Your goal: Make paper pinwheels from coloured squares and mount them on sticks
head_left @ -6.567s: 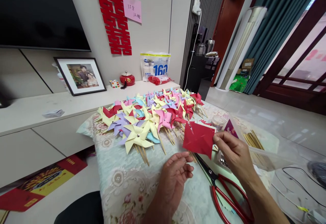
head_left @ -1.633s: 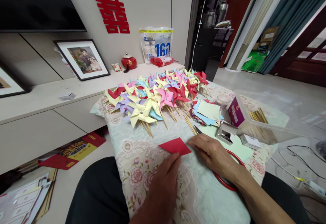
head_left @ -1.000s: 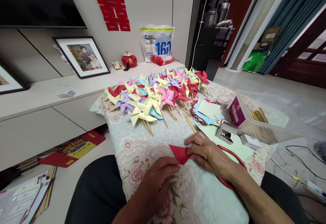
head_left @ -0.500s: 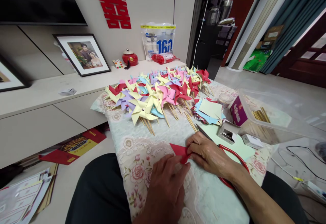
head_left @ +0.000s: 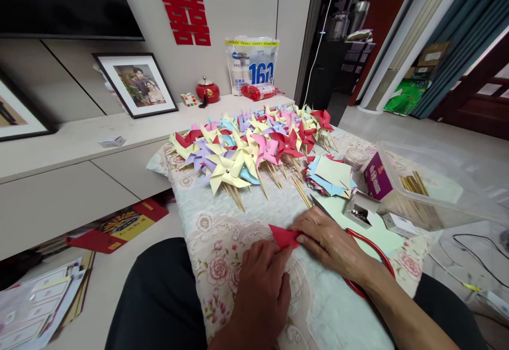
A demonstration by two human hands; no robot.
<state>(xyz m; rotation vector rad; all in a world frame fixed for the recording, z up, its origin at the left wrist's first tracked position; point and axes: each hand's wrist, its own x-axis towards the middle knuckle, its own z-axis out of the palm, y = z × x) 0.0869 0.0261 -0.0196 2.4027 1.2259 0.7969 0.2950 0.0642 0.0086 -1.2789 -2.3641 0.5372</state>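
A small red sheet of paper (head_left: 283, 236), folded to a pointed triangle, lies on the flowered tablecloth (head_left: 222, 233) between my hands. My left hand (head_left: 263, 281) presses its lower edge with bent fingers. Curled over its right end is my right hand (head_left: 324, 238), gripping it with thumb and fingers; part of the paper is hidden there. Scissors with red handles (head_left: 376, 244) lie partly beneath my right hand and forearm. Just beyond are several thin wooden sticks (head_left: 302, 192) and a stack of coloured paper squares (head_left: 332, 172).
Many finished paper pinwheels (head_left: 228, 171) on sticks crowd the table's far side. To the right stand an open small box (head_left: 360, 213) of metal fasteners, a closed white box (head_left: 400, 225) and a clear plastic tub (head_left: 433, 201) with sticks. A pale green sheet (head_left: 385, 241) lies under the scissors.
The red paper now lies flatter, with more of its surface showing. My right fingers have shifted along it, and my left fingers have drawn slightly closer together. The camera view has moved slightly.
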